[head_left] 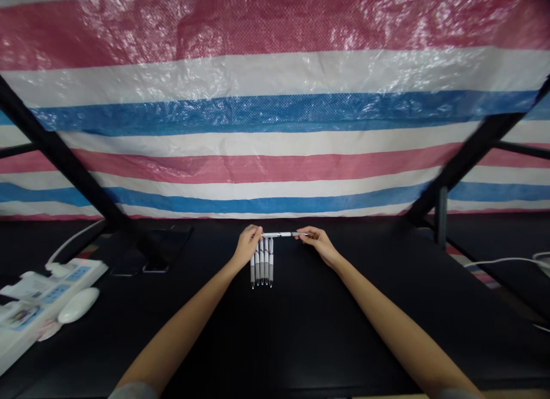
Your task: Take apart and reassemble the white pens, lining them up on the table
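A white pen (281, 234) is stretched level between my two hands above the black tabletop (275, 342). My left hand (249, 243) pinches its left end, and my right hand (317, 242) has finger and thumb closed on its right end, where a thin tip shows. Just below the held pen, several white pens with grey grips (262, 261) lie side by side, tips toward me. My left hand is over or beside the upper ends of the leftmost ones; contact there is unclear.
At the left lie a white power strip (54, 293) with plugs and a white mouse-shaped object (79, 305). Dark flat objects are by the left black post (107, 207). Another black post (447, 178) and white cables (507, 260) are at right. A striped sheet (275, 158) hangs behind.
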The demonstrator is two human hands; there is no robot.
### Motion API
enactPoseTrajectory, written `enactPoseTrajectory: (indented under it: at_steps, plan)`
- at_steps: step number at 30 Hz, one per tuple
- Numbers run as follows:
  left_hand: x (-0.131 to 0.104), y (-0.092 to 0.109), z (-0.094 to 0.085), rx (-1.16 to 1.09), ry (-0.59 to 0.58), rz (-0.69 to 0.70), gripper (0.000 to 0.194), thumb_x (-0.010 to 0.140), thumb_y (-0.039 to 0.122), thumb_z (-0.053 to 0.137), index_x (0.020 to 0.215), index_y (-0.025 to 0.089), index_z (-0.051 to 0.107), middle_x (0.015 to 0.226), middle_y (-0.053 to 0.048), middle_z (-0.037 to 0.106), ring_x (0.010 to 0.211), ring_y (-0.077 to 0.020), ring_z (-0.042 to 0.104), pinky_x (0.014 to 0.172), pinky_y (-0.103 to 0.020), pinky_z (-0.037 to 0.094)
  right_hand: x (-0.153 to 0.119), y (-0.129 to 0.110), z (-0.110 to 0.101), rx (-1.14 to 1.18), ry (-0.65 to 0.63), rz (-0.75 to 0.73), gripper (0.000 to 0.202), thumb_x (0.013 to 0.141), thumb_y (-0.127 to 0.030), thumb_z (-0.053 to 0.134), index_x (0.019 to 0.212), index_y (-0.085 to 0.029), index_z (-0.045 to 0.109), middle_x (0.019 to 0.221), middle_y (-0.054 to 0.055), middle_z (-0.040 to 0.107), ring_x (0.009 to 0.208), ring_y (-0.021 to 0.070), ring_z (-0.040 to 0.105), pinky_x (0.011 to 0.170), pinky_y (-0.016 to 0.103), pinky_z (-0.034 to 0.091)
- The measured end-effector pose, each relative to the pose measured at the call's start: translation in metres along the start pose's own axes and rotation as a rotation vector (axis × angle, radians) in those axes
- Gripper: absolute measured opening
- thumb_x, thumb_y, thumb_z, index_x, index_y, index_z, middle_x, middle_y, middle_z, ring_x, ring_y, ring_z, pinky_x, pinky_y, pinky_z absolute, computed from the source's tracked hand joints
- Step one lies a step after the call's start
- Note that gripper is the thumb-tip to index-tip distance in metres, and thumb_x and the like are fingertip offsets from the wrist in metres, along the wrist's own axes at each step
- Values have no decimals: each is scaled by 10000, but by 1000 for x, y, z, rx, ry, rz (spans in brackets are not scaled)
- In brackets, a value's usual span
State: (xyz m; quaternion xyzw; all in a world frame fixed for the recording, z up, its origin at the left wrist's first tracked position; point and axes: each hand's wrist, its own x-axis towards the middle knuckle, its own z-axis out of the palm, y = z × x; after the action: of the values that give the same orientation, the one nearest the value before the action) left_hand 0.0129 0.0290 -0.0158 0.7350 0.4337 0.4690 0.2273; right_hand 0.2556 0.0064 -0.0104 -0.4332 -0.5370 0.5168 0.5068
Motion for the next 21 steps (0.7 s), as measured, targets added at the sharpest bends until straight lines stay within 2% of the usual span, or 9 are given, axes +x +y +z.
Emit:
enactPoseTrajectory:
  at_steps: [4,8,15,21]
  plan:
    - [0,0,2,-22,42,-45,224,872,318,452,717,181,538,756,-19,559,725,-146,544,688,-266,423,2,4,-3,19,30,-22,280,640,-366,740,856,-197,683,772,33,705,734,165,602,684,297,409]
    - [0,1,3,-44,40,-21,118,852,269,485,801,184,550,826,-23,568,740,-135,542,682,-249,427,3,6,-5,20,43,-23,281,654,-366,731,872,-197,680,776,37,707,730,167,600,670,293,405]
    - [0,0,2,-1,7,-6,198,880,279,430,744,184,537,796,-29,545,762,-148,537,673,-253,432,2,3,-2,-16,16,-17,297,627,-390,745,847,-202,681,782,44,708,746,182,609,684,312,421]
    - [0,2,-1,20,6,9,366,903,296,375,570,180,474,751,-39,549,781,-164,548,737,-287,423,1,2,-1,-13,19,-14,293,624,-379,745,852,-204,686,788,42,708,773,188,614,702,317,427]
